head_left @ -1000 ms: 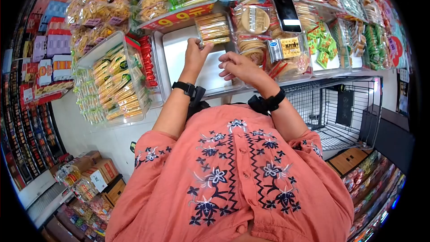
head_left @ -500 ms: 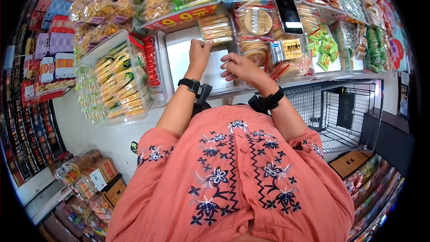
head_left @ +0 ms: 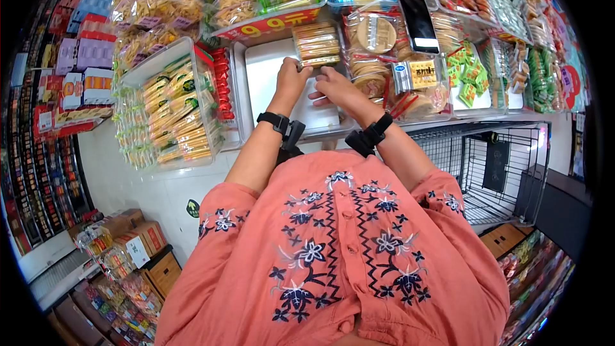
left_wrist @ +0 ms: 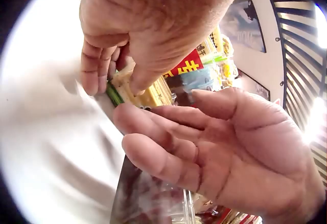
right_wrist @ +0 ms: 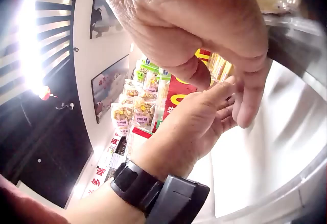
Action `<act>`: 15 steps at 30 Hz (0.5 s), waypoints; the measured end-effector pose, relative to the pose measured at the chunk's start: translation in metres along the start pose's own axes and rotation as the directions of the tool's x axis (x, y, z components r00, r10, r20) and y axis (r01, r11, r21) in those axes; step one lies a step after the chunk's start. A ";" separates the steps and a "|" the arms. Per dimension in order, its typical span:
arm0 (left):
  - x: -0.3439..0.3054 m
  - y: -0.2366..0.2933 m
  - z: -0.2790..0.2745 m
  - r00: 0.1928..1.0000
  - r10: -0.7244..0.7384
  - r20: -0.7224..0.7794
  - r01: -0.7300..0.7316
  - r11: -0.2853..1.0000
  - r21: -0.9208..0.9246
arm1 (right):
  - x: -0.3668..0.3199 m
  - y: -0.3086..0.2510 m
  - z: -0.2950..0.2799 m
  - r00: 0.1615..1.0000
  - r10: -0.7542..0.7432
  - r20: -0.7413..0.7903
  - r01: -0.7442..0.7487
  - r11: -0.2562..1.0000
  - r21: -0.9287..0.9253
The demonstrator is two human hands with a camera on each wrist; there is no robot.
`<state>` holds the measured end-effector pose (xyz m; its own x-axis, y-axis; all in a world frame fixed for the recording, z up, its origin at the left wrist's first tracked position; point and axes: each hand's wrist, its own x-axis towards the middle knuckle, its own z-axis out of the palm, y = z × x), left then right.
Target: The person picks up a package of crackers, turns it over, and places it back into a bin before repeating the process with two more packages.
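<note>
A stack of wrapped crackers [head_left: 317, 45] stands in the far right corner of a white-bottomed bin [head_left: 262, 83]. My left hand [head_left: 291, 86] is at its near edge; in the left wrist view, the left thumb and fingers pinch the end of a cracker pack [left_wrist: 148, 95] with a green edge. My right hand [head_left: 339, 90] hovers over the bin beside the left one. Its fingers [left_wrist: 158, 155] are loosely bent, palm towards the left hand, and hold nothing. In the right wrist view the right fingers overlap the left fingertips.
Right of the bin lie bagged round biscuits [head_left: 375, 33], with a phone [head_left: 418, 22] on top. A clear box of snack packs [head_left: 170, 112] stands left. Behind is a red price strip [head_left: 269, 24]. A wire shopping cart [head_left: 493, 166] stands at the near right.
My right hand has moved left and forward, closer to the left hand. The left hand stays at the cracker stack's near edge. The whole head view has shifted slightly.
</note>
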<state>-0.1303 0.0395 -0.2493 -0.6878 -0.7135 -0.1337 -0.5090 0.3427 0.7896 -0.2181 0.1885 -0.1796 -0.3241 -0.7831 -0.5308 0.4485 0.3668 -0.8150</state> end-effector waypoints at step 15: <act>-0.003 0.005 -0.006 0.999 0.037 0.013 -0.037 0.999 0.027 | 0.018 0.007 0.004 0.998 -0.017 -0.068 0.022 0.998 0.066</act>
<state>-0.1280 0.0397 -0.2414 -0.7123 -0.6928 -0.1123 -0.4969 0.3849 0.7778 -0.2172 0.1747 -0.1939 -0.3878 -0.7533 -0.5312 0.4951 0.3158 -0.8094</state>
